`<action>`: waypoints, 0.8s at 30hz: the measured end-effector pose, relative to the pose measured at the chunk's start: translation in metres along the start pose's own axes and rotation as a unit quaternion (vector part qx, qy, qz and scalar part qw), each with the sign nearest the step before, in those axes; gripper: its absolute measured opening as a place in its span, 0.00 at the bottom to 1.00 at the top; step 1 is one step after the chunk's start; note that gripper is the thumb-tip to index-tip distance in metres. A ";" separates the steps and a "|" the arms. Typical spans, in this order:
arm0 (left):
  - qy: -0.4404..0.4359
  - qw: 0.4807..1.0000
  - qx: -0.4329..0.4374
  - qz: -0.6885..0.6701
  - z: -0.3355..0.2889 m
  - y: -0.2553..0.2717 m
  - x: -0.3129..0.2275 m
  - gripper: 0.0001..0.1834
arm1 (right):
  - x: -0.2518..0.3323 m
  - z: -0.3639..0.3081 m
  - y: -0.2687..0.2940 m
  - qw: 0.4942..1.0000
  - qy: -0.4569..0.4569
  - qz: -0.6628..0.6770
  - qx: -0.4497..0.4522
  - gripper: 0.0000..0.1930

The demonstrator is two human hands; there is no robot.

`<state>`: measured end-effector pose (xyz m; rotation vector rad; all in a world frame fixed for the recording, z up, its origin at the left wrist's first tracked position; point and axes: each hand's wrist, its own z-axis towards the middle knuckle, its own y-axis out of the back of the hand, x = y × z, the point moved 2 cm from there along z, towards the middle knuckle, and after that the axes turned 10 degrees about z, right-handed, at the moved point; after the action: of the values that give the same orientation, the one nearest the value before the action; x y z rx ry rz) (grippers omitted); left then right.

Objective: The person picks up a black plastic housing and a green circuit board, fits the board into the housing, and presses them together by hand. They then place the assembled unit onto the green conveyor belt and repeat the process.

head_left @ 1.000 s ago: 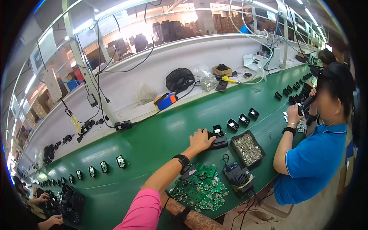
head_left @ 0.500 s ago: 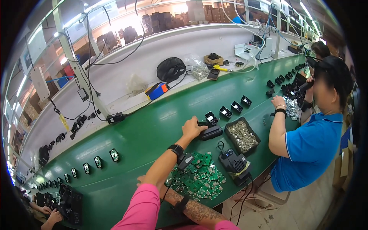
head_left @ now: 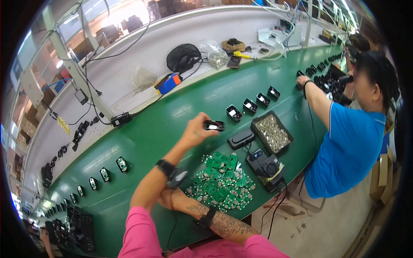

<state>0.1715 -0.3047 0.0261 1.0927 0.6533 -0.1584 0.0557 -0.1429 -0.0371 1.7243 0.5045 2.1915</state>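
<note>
My left hand (head_left: 198, 129), reaching out over the bench, pinches a small black housing (head_left: 214, 125) with a pale part inside it. Just right of it, several similar open black housings (head_left: 233, 112) stand in a slanting row. A smooth black oblong case (head_left: 241, 139) lies below that row. My right hand (head_left: 167, 198) is low, crossed beneath my left forearm, its fingers mostly hidden. Close to it is a heap of green circuit boards (head_left: 221, 182). A grey-and-black device (head_left: 177, 177) sits at my left wrist.
A tray of small metal parts (head_left: 272, 133) and a black device with cables (head_left: 264, 165) are at right. A co-worker in blue (head_left: 350, 142) sits beyond. Housings with green boards (head_left: 122, 164) line the left of the green bench (head_left: 142, 185). A mesh-covered object (head_left: 183, 58) lies on the ledge.
My left hand has lifted the black housing from beside the row and brought it left. My right hand stays low under that forearm. The co-worker's hand has moved to the far housings.
</note>
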 end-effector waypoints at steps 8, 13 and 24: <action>0.064 0.992 -0.036 0.102 -0.166 0.134 0.029 0.32 | 0.041 -0.021 0.074 0.946 -0.044 -0.029 -0.321 0.15; 0.096 0.986 -0.007 0.132 -0.262 0.129 0.017 0.32 | 0.037 -0.015 0.047 0.976 0.019 0.050 -0.212 0.12; 0.189 0.847 -0.170 -0.466 -0.290 0.068 0.020 0.28 | 0.049 -0.014 0.032 0.961 0.044 0.199 -0.187 0.06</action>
<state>0.0966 -0.0193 -0.0183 0.3758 1.4856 -0.6482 0.0302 -0.1509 0.0163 1.6276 -0.2581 2.4366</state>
